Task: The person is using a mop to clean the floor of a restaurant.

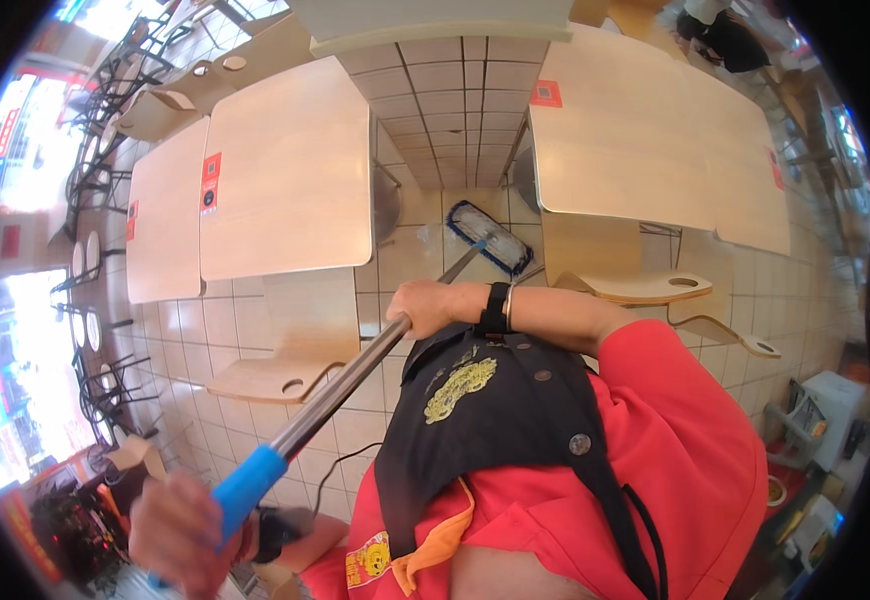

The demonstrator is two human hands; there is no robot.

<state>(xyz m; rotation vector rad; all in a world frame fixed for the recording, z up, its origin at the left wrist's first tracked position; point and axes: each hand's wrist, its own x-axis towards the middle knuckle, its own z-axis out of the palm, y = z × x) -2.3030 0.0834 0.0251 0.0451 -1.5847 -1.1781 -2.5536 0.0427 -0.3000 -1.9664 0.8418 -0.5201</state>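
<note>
A flat mop runs diagonally across the head view, from a blue grip [251, 484] at the lower left along a metal pole [340, 388]. Its wide mop head [473, 222], whitish with a dark blue edge, lies on the tiled floor between two rows of tables. My left hand [180, 530], a little blurred, is closed round the blue grip. Further up, my right hand [423, 306] wraps round the metal pole, its wrist in a black band. The mop head is well beyond both hands.
Pale tables stand to the left [290, 180] and right [625, 140] of a tiled pillar [440, 100]. Wooden chairs [280, 375] are tucked by them, one [645, 287] close to my right arm. A grey-white plastic item [835, 410] stands far right. Another person [730, 40] is at the upper right.
</note>
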